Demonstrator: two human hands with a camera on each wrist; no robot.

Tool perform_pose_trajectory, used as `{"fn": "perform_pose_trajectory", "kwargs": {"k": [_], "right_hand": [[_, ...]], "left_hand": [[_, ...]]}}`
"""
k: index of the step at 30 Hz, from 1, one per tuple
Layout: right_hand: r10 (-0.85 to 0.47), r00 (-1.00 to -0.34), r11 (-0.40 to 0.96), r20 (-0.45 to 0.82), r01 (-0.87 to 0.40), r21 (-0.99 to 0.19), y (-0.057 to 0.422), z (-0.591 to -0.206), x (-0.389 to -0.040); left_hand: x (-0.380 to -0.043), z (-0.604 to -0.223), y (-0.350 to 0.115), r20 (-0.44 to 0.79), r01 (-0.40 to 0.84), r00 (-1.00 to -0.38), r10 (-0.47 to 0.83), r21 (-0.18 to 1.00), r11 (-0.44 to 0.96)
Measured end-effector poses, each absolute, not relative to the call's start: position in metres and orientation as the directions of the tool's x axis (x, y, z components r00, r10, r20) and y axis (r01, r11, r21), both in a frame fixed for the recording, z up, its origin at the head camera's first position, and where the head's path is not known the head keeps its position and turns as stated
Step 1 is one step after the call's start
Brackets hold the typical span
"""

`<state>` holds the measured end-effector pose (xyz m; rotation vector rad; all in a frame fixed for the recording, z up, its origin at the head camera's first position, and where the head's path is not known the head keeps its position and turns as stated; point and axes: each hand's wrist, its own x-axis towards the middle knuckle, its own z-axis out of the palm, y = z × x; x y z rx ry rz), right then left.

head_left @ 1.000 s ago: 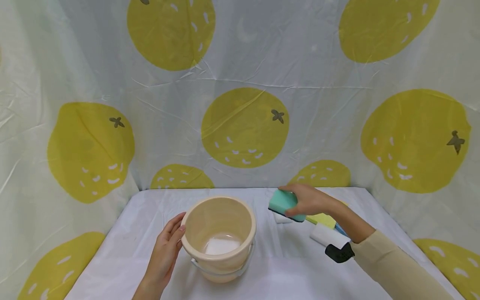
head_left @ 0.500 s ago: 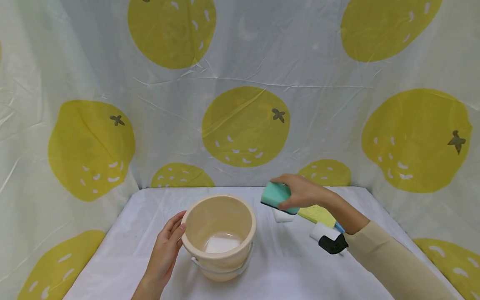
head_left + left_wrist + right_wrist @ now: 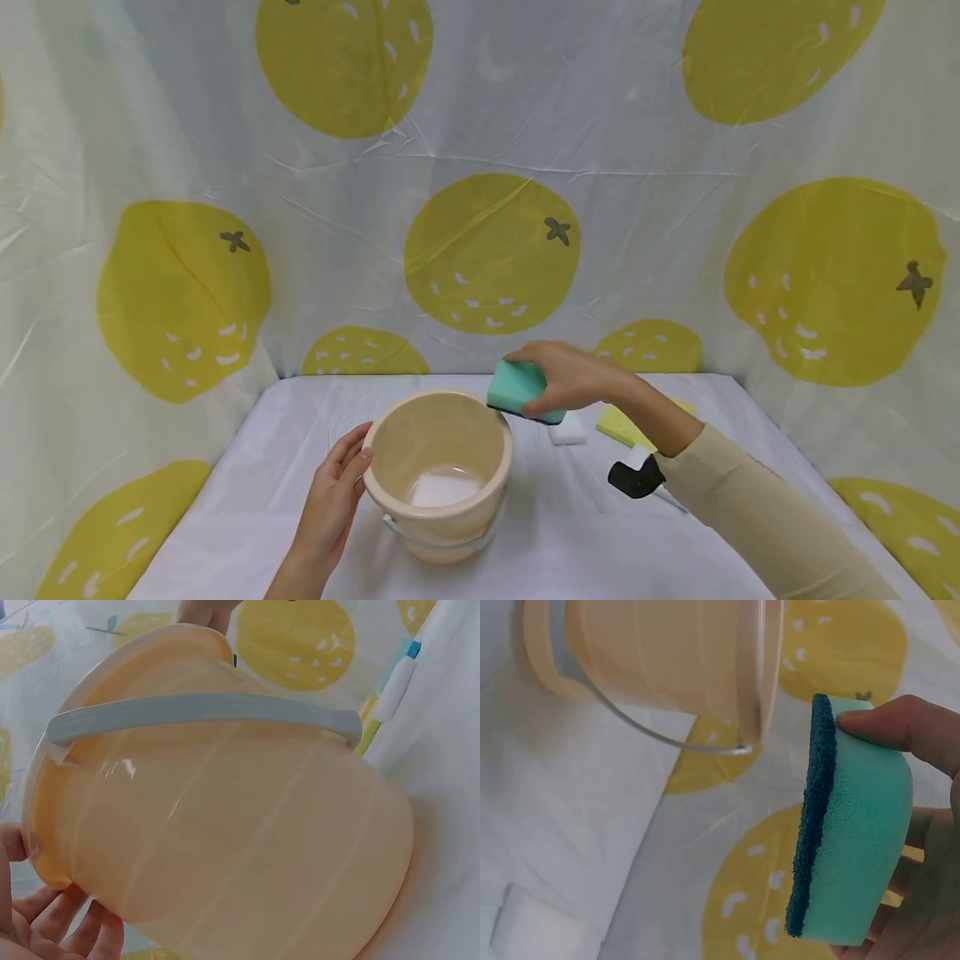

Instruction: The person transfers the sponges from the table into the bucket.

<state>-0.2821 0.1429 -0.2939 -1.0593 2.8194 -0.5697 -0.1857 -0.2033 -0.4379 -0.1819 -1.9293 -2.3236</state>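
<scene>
My left hand [image 3: 330, 492] grips the side of a cream plastic bucket [image 3: 442, 528], thumb over the rim and fingers against the outside wall. The bucket stands upright with its grey handle [image 3: 210, 707] hanging down. Inside, on its bottom, a white rectangular piece [image 3: 446, 490] shows. My right hand [image 3: 576, 375] holds a green sponge [image 3: 516, 383] between thumb and fingers, in the air at the bucket's right rim. In the right wrist view a dark scouring layer [image 3: 812, 817] faces the bucket, with the fingers partly hidden behind the sponge.
On the white cloth right of the bucket lie a small white block [image 3: 568, 430] and a yellow flat piece [image 3: 624, 425]. A white item [image 3: 395, 690] with a blue end lies near them, mostly covered by my right arm in the head view. A lemon-print curtain [image 3: 491, 254] hangs behind.
My right hand has carried the green sponge left and slightly up, from over the items at the right to the bucket's rim. The left hand and bucket have stayed in place.
</scene>
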Motion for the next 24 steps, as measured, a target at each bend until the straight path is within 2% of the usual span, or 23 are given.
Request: {"fn": "perform_pose_trajectory", "kwargs": {"k": [16,24], "right_hand": [[-0.788,-0.614,0.566,0.050,-0.754,-0.335,0.074,-0.287,-0.278],[-0.799,-0.602,0.566,0.007,-0.755,-0.331,0.054,-0.290,-0.280]], "left_hand": [[-0.185,-0.435,-0.204,0.137,0.137,-0.990,-0.014,0.975,-0.177],[-0.185,-0.436,-0.204,0.130,0.130,-0.991,-0.013,0.976,-0.176]]}}
